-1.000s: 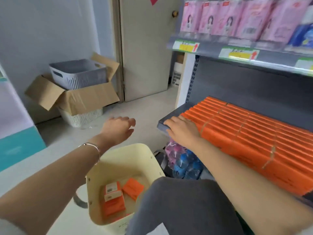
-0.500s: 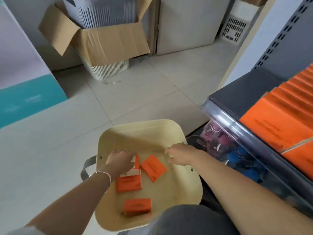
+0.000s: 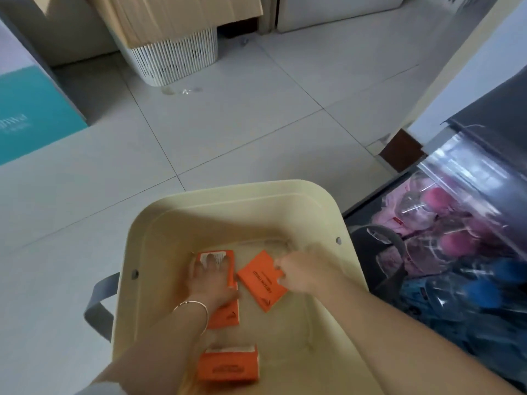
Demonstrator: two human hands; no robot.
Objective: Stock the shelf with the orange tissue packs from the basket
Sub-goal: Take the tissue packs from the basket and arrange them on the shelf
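well to the left of the basket and beyond it, a teal-and-white box (image 3: 31, 118) stood on the tiled floor (image 3: 228, 124). beyond the basket's far left corner a white ribbed bin (image 3: 176, 55) sat with a cardboard box (image 3: 176, 12) hanging over its top. the cream basket (image 3: 236, 196) stood on the floor, and a grey handle (image 3: 99, 306) hung from its left wall.

three orange tissue packs lay flat on the basket's bottom. the labelled orange pack (image 3: 226, 316) lay towards the basket's left wall, its white label at the far end. the left hand (image 3: 212, 283), with a thin bracelet (image 3: 199, 305) on the wrist, lay flat on top of it, fingers straight and spread over the label, thumb by its right edge. the third orange pack (image 3: 228, 367) lay nearest the basket's near wall, apart from both hands. the tilted orange pack (image 3: 261, 283) lay in the basket's middle, turned at an angle, just beside the labelled one. the right hand (image 3: 305, 270) reached in from the basket's right wall, its fingers curled on the pack's right edge in a pinch, though blur softened the fingertips.

just right of the basket, pink and blue wrapped goods (image 3: 445, 232) showed behind clear plastic. above them, to the basket's far right, ran the dark shelf (image 3: 499, 109)
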